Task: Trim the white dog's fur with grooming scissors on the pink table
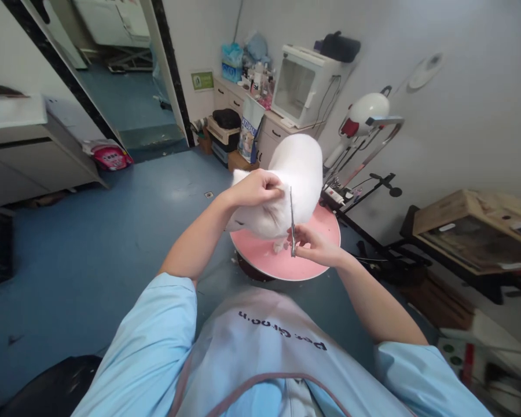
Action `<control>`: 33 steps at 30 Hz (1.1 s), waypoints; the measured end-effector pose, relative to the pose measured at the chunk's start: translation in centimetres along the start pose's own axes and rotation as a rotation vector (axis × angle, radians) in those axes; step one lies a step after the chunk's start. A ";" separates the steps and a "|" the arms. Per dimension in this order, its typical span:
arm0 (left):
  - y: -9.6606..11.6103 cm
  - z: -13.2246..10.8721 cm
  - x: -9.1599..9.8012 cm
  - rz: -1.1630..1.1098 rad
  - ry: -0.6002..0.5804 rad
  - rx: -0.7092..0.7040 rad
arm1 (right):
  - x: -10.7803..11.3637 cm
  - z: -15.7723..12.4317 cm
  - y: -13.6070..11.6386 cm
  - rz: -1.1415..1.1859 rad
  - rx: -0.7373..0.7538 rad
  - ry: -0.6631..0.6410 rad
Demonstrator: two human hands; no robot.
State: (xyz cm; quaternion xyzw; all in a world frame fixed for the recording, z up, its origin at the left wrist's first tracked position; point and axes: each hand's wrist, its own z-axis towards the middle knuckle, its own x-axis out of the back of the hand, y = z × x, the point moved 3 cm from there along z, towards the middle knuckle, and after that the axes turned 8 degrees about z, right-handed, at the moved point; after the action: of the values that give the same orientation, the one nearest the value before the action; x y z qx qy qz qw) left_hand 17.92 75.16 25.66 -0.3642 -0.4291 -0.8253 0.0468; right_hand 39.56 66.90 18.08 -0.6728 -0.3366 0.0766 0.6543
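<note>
Beneath the fingers of left hand (260, 186) and right hand (316, 247), a round pink table (308, 271). Upon it, directly under the left fingers, a white cat (301, 165). With left fingertips together, pinching at the head (fur or ear, cannot tell which). With right fingers curled around the handles, holding scissors (292, 220) just beside the head.

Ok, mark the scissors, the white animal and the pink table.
Scissors (292, 220), head view, on the blades.
White animal (300, 171), head view, on its back.
Pink table (303, 270), head view, top near the edge.
</note>
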 end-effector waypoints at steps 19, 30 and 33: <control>0.1 0.6 -0.2 -0.160 0.070 -0.021 | 4.3 0.5 -4.0 -0.349 -0.016 0.024; -0.6 0.9 -0.5 -0.178 0.080 -0.021 | 5.1 0.5 -4.8 -0.477 -0.010 0.037; -0.6 0.9 -0.4 -0.173 0.078 -0.027 | 5.1 0.7 -4.9 -0.530 0.001 0.042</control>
State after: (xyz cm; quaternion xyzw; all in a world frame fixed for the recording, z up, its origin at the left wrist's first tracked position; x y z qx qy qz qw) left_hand 18.47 76.11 25.32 -0.2940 -0.4455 -0.8455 -0.0128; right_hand 41.34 69.84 24.30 -0.5624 -0.4872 -0.1112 0.6587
